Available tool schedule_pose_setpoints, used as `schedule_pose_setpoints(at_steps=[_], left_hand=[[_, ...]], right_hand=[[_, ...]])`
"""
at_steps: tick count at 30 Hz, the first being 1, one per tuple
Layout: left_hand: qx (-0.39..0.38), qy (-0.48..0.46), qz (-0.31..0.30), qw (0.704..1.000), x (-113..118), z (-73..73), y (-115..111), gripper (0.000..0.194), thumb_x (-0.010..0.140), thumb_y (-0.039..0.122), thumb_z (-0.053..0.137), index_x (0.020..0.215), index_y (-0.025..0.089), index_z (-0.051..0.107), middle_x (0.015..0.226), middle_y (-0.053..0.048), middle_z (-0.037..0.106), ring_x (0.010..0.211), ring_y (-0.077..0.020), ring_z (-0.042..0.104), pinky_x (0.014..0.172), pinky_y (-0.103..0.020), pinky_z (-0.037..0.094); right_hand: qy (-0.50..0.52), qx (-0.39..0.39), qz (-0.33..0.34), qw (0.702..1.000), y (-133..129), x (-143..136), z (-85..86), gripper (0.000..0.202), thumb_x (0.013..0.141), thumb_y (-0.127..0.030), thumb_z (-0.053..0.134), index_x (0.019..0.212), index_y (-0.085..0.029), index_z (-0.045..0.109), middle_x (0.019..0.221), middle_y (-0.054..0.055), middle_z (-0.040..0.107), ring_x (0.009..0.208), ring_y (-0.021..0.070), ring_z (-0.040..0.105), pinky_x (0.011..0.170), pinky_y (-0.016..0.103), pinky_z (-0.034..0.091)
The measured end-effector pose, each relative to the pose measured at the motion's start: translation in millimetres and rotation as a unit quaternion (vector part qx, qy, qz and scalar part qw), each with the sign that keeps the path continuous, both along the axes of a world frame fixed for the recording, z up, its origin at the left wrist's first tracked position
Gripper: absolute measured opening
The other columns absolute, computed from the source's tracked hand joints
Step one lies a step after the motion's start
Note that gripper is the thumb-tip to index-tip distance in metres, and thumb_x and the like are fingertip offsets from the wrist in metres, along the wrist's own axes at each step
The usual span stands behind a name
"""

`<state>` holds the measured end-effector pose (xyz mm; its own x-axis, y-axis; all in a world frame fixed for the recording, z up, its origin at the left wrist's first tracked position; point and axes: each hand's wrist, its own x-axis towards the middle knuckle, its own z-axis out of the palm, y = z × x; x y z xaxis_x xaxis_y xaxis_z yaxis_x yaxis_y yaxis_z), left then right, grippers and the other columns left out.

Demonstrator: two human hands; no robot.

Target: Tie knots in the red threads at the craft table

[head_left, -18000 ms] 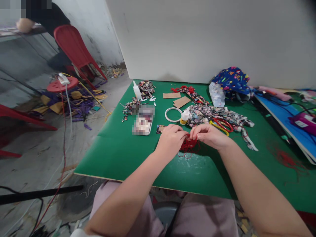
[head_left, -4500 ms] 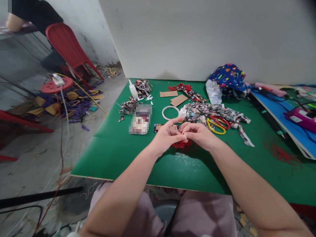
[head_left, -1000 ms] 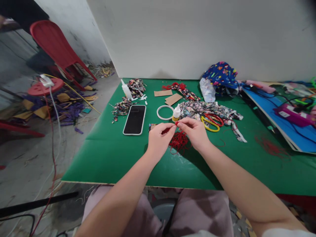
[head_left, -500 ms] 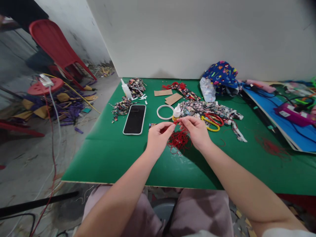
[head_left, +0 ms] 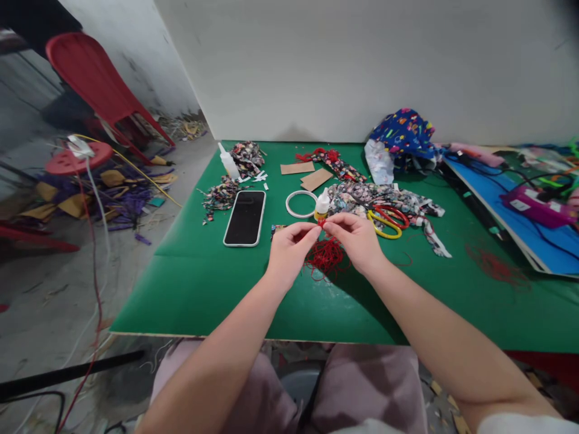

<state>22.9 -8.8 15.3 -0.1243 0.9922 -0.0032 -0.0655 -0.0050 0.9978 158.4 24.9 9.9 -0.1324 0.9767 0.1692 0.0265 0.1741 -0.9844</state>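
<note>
A: Room?

B: White panel [head_left: 316,66] upright behind a green table [head_left: 194,289]. Using the phone [head_left: 245,218] as landmark. Well left of it, off the table: red chair [head_left: 85,72], a person in dark clothing [head_left: 38,21] partly in frame, red stool [head_left: 58,163] with a white plug block [head_left: 80,146] on top.

A: Hands?

B: I've got both to the right of the phone, fingertips nearly meeting. Left hand [head_left: 292,250] pinches red thread between thumb and fingers. Right hand [head_left: 357,244] pinches red thread opposite. Knot or loop: too small for me to tell.

A: Rest of the thread?

B: Loose red tangle [head_left: 326,256] below the fingertips, right of the phone and slightly nearer me. Can't tell if it joins the pinched bit.

A: Around that?

B: Right of the phone, in order: white ring [head_left: 288,211], upright small bottle [head_left: 322,205] just past the fingertips, floral fabric [head_left: 371,196] with red-and-yellow scissors [head_left: 385,219] against it. Off the phone's far left corner: floral scraps [head_left: 221,196]. Beyond the phone: tilted squeeze bottle [head_left: 229,164]. Beyond and right: brown cards [head_left: 315,179].
</note>
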Motion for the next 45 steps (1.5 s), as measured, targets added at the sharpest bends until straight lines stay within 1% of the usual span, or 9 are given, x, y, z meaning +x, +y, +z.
schedule_pose_setpoints(at_steps=[10,16,24,28,32,34,38,41,45], left_hand=[[0.002,0.006,0.008,1.000,-0.7,-1.5,0.4,0.016,0.070,0.032,0.066,0.074,0.017,0.068,0.063,0.002,0.063,0.052,-0.0076,0.050,0.052,-0.021,0.041],[0.001,0.023,0.012,1.000,-0.4,-0.5,0.4,0.016,0.070,0.032,0.066,0.075,0.017,0.069,0.064,0.001,0.064,0.052,-0.0082,0.050,0.052,-0.022,0.041],[0.010,0.021,0.000,1.000,-1.3,-2.3,0.7,0.016,0.071,0.032,0.066,0.074,0.016,0.068,0.062,0.002,0.062,0.051,-0.0071,0.048,0.051,-0.021,0.039],[0.009,0.014,-0.005,1.000,-1.2,-2.5,1.0,0.016,0.071,0.032,0.066,0.074,0.016,0.068,0.061,0.002,0.061,0.051,-0.0067,0.047,0.051,-0.021,0.038],[0.003,-0.016,0.001,1.000,-0.7,-2.2,1.7,0.015,0.070,0.031,0.067,0.072,0.016,0.068,0.060,0.003,0.059,0.051,-0.0062,0.046,0.051,-0.020,0.037],[-0.002,-0.030,0.003,1.000,-0.6,-1.7,1.9,0.014,0.069,0.031,0.067,0.071,0.016,0.067,0.061,0.003,0.059,0.052,-0.0056,0.045,0.051,-0.020,0.037],[-0.006,-0.043,-0.005,0.999,-0.9,-0.6,1.5,0.014,0.069,0.030,0.067,0.072,0.017,0.067,0.061,0.003,0.059,0.052,-0.0050,0.045,0.052,-0.019,0.037],[-0.006,-0.040,-0.009,0.999,-0.7,-0.4,1.2,0.015,0.069,0.031,0.067,0.073,0.016,0.068,0.059,0.003,0.058,0.050,-0.0055,0.044,0.051,-0.020,0.037],[-0.002,-0.028,-0.011,1.000,-0.1,-1.6,1.1,0.016,0.070,0.032,0.067,0.072,0.016,0.068,0.057,0.003,0.057,0.048,-0.0058,0.043,0.050,-0.021,0.037]], right_hand=[[0.002,0.007,-0.004,1.000,1.4,1.1,-1.9,0.012,0.070,-0.033,0.069,0.074,-0.021,0.069,0.065,-0.002,0.066,0.059,0.0110,0.058,0.061,0.026,0.048],[-0.006,0.011,-0.002,1.000,0.3,1.3,-1.4,0.014,0.072,-0.034,0.067,0.073,-0.020,0.068,0.068,-0.001,0.066,0.061,0.0110,0.058,0.062,0.026,0.048],[0.009,0.001,-0.001,1.000,-0.2,0.2,0.1,0.014,0.072,-0.033,0.067,0.073,-0.019,0.067,0.066,-0.002,0.065,0.059,0.0096,0.056,0.060,0.025,0.047],[0.034,-0.007,0.003,0.999,0.3,0.8,-0.9,0.013,0.072,-0.033,0.067,0.073,-0.020,0.068,0.066,-0.003,0.065,0.060,0.0082,0.055,0.060,0.022,0.046],[0.085,-0.036,0.029,0.995,1.9,1.9,-3.8,0.020,0.079,-0.039,0.059,0.081,-0.022,0.070,0.071,-0.001,0.066,0.064,0.0081,0.058,0.065,0.022,0.047],[0.092,-0.049,0.036,0.994,2.4,1.7,-4.4,0.020,0.077,-0.039,0.061,0.081,-0.023,0.071,0.073,-0.001,0.067,0.065,0.0086,0.058,0.065,0.023,0.048],[0.071,-0.044,0.040,0.996,1.6,0.0,-3.4,0.015,0.069,-0.033,0.070,0.079,-0.022,0.070,0.077,-0.001,0.070,0.066,0.0101,0.060,0.067,0.025,0.049],[0.056,-0.026,0.036,0.997,0.7,-0.7,-2.2,0.013,0.067,-0.030,0.071,0.078,-0.022,0.070,0.078,-0.001,0.071,0.070,0.0116,0.063,0.070,0.027,0.050],[0.046,-0.009,0.026,0.999,1.0,0.2,-1.9,0.011,0.068,-0.029,0.071,0.076,-0.023,0.071,0.077,-0.001,0.071,0.071,0.0121,0.064,0.070,0.027,0.051]])
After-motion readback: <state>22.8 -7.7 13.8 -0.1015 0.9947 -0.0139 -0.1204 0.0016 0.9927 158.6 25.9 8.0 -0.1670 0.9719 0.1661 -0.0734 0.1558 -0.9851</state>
